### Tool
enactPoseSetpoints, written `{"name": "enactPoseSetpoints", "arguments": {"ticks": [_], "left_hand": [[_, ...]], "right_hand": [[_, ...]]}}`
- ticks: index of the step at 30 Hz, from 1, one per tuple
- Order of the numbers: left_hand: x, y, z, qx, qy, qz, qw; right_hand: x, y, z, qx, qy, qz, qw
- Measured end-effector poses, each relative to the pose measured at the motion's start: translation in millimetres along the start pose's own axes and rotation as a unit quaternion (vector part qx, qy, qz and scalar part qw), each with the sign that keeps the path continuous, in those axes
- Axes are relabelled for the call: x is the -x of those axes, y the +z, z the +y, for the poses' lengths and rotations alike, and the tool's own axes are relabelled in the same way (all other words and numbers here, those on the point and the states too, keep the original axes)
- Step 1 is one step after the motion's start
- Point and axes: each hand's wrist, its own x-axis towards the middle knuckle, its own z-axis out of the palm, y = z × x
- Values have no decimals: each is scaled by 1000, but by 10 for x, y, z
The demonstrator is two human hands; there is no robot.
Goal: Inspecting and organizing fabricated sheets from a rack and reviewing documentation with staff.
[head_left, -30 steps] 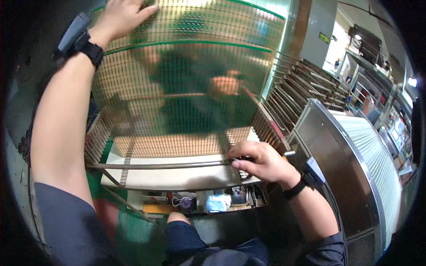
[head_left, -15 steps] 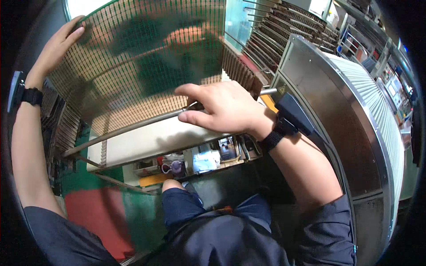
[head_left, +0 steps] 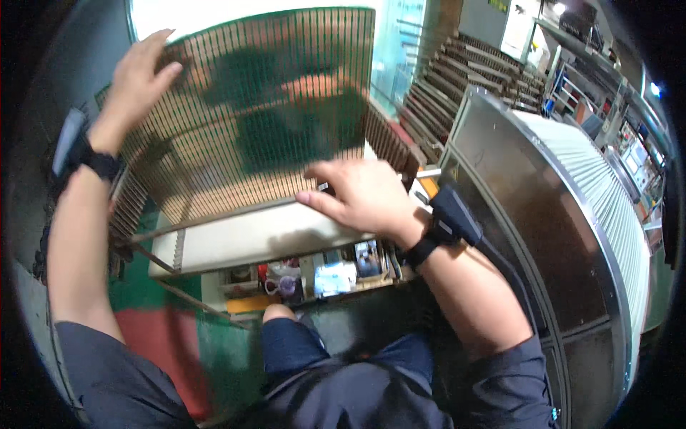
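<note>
From your head camera, looking down: you are holding a large flat grille (head_left: 271, 107) — a shiny sheet crossed by many thin dark bars — tilted up in front of you, its top edge far and its bottom edge near.

Your left hand (head_left: 139, 75) is raised at the far left, fingers spread flat against the grille's upper left corner; it presses the edge rather than curling round it. A dark wristband (head_left: 96, 163) sits below it.

Your right hand (head_left: 361, 196) lies palm down at the grille's lower right edge, fingers extended and resting on the bars where they meet a pale worktop (head_left: 250, 239). A dark strap with a small box (head_left: 446, 218) wraps that wrist.

Under the worktop a shelf (head_left: 307, 275) holds small cluttered items, too blurred to name. To the right stands a tall metal cabinet with a ribbed white top (head_left: 572, 193); stacked racks (head_left: 471, 68) fill the far right.

What could go wrong, as a judgement: neither hand closes round the sheet, so it may slide off the worktop edge or tip sideways — the open-palm hold at the left corner is the weak point. The thin bars could also pinch your right fingers if the sheet drops.
</note>
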Motion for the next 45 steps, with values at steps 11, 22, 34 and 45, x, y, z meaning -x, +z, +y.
{"name": "enactPoseSetpoints", "arguments": {"ticks": [11,22,34,45], "left_hand": [[811,-229,2194,396,20,-306,865],[786,-33,2382,342,4,-303,889],[877,-41,2031,457,21,-219,862],[1890,221,-709,500,-446,39,742]], "right_hand": [[-12,-28,-62,-6,7,13,1000],[-21,-291,-67,3,-67,-8,998],[-163,-415,-282,110,-39,-61,991],[-550,-367,1107,-177,226,105,952]]}}
